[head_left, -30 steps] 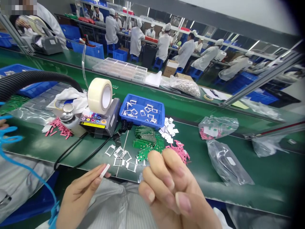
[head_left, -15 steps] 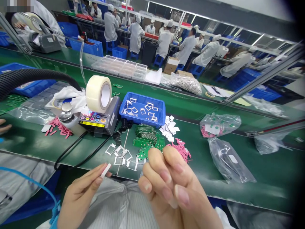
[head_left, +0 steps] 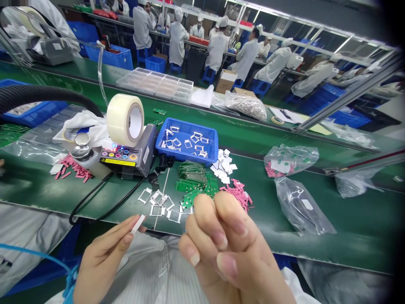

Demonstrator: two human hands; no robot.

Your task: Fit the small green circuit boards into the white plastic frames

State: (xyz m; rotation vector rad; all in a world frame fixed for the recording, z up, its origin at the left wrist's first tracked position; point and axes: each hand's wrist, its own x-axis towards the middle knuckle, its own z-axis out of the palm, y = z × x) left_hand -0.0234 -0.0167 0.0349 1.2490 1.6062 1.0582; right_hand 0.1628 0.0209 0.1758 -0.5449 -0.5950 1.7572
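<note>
My left hand (head_left: 104, 257) is low at the front, pinching a small white strip (head_left: 138, 224) between thumb and fingertips. Close to the camera my right hand (head_left: 226, 253) is raised, its fingers curled and pressed together; what they hold, if anything, is hidden. Just beyond both hands, on the green bench (head_left: 284, 249), lie several metal frames (head_left: 158, 202), a pile of green circuit boards (head_left: 194, 183), pink strips (head_left: 238, 195) and white squares (head_left: 224, 165).
A tape dispenser (head_left: 129, 154) with a big roll stands left of a blue tray (head_left: 190, 141) holding metal frames. Black cables (head_left: 95, 198) run to the bench edge. Plastic bags (head_left: 300, 207) lie at right. Several people in white coats work in the background.
The view has shifted slightly, so the bench items sit a little higher and further left. Both hands keep nearly the same pose; the right hand has drifted slightly left.
</note>
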